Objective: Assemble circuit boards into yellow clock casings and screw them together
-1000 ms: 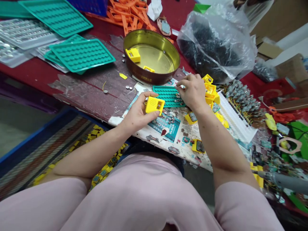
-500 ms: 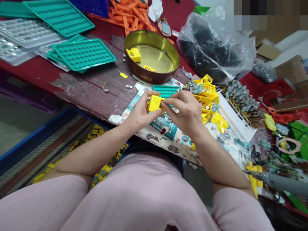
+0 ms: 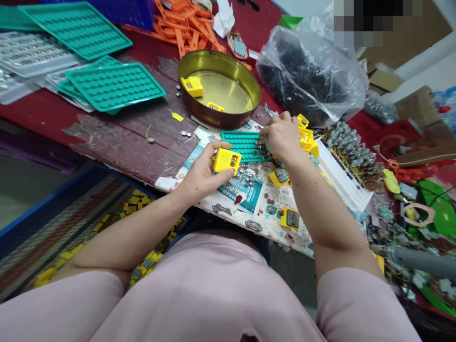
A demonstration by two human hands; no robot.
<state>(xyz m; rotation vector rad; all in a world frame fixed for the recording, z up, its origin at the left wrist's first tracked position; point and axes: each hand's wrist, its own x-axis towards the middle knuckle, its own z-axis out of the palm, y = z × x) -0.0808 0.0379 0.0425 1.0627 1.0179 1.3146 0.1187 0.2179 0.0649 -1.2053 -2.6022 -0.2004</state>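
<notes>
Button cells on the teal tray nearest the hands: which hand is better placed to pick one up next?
Probably the right hand: it is at the right end of the teal tray, beside the button cells, while the left hand holds a yellow plastic case.

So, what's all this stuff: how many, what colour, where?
Held case: one, yellow, in left hand
Other yellow pieces: many, yellow, in tin and bin, on table
Small tray: one, green, by right hand
Metal discs: many, silver, on and beside small tray
Tin: one, brown and gold, mid-table
Stacked trays: several, green, far left
Orange strips: many, orange, behind tin
Plastic bag: one, clear, right of tin
Bin: one, blue, lower left
Table: one, red, beneath
Sleeves: two, pink, bottom
Hands: two, bare, centre
</notes>
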